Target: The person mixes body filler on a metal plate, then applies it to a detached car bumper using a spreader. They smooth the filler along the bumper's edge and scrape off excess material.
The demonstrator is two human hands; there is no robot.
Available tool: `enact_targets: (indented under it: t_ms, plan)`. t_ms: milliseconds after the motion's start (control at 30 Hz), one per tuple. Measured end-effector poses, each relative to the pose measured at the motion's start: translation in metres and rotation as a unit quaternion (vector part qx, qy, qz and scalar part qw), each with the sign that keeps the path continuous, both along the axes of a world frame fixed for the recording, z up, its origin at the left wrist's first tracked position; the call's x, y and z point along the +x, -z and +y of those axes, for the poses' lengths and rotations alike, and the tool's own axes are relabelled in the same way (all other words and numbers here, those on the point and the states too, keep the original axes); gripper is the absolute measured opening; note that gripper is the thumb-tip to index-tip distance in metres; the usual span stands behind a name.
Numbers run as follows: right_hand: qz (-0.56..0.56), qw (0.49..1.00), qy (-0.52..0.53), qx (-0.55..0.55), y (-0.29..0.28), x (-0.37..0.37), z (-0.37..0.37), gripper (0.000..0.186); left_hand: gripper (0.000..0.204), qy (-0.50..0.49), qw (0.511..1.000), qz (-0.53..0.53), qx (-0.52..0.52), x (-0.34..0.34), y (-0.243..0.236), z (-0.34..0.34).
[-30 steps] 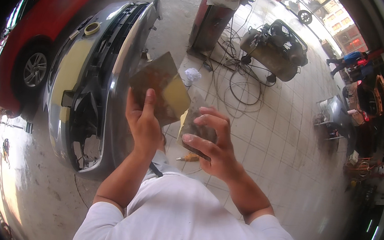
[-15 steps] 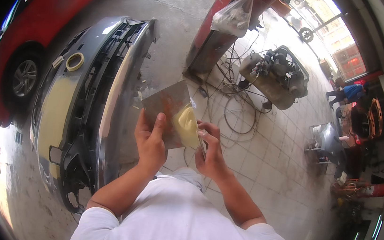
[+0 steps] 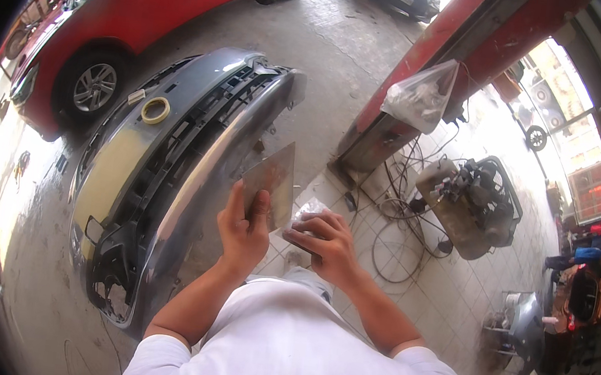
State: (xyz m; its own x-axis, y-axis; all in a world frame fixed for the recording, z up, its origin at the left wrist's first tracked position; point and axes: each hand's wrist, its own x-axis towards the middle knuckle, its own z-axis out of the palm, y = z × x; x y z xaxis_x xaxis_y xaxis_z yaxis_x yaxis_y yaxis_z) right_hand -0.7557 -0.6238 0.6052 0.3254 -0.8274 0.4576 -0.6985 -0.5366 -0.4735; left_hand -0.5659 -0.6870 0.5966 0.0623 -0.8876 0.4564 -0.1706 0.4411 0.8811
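Note:
My left hand (image 3: pixel 246 229) grips a flat, greyish metal plate (image 3: pixel 275 184), its thumb across the near face. The plate is tilted steeply, and no yellow putty shows on the side turned to me. Just right of it, my right hand (image 3: pixel 334 247) is closed around a thin putty spreader (image 3: pixel 300 242) with a dark edge. A pale, shiny patch shows beyond those fingers; I cannot make out whether it belongs to the spreader. To the left of both hands lies a grey car bumper (image 3: pixel 191 168) with yellowish filler areas, a tape roll (image 3: pixel 155 110) resting on it.
A red car (image 3: pixel 166 2) stands beyond the bumper. Ahead rises a red lift post (image 3: pixel 401 80) with a plastic bag (image 3: pixel 423 98) hanging on it. An air compressor (image 3: pixel 461 206) and looped hoses (image 3: pixel 389 253) are on the tiled floor to the right.
The plate has turned steeper, and its yellow putty is out of sight. My right hand has come away from the plate with the spreader. The view has swung left.

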Motion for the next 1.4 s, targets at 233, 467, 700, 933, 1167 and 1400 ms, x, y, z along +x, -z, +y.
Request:
enact_targets:
  t_ms: [233, 467, 700, 933, 1167, 1400]
  plan:
    - [-0.267, 0.945, -0.187, -0.037, -0.035, -0.032, -0.047, 0.078, 0.033, 0.039, 0.838, 0.471, 0.273, -0.045, -0.038, -0.011]
    - [0.140, 0.985, -0.061, -0.080, -0.014, -0.095, -0.085, 0.066, 0.036, -0.090, 0.917, 0.331, 0.202, -0.044, -0.018, 0.016]
    - [0.099, 0.981, -0.148, -0.080, -0.013, -0.052, -0.052, 0.067, 0.031, -0.163, 0.974, 0.139, 0.077, -0.028, -0.016, -0.002]
    - [0.067, 0.988, -0.104, -0.089, -0.021, -0.003, -0.057, 0.070, 0.024, -0.131, 0.987, 0.089, 0.012, 0.001, -0.031, -0.015]
    - [0.038, 0.992, -0.067, -0.105, -0.044, 0.040, -0.074, 0.071, 0.018, -0.093, 0.994, 0.051, 0.020, 0.035, -0.033, -0.013]
    - [-0.059, 0.984, -0.149, -0.072, -0.039, 0.056, -0.077, 0.063, 0.024, -0.142, 0.972, 0.188, -0.001, 0.074, -0.037, -0.041]
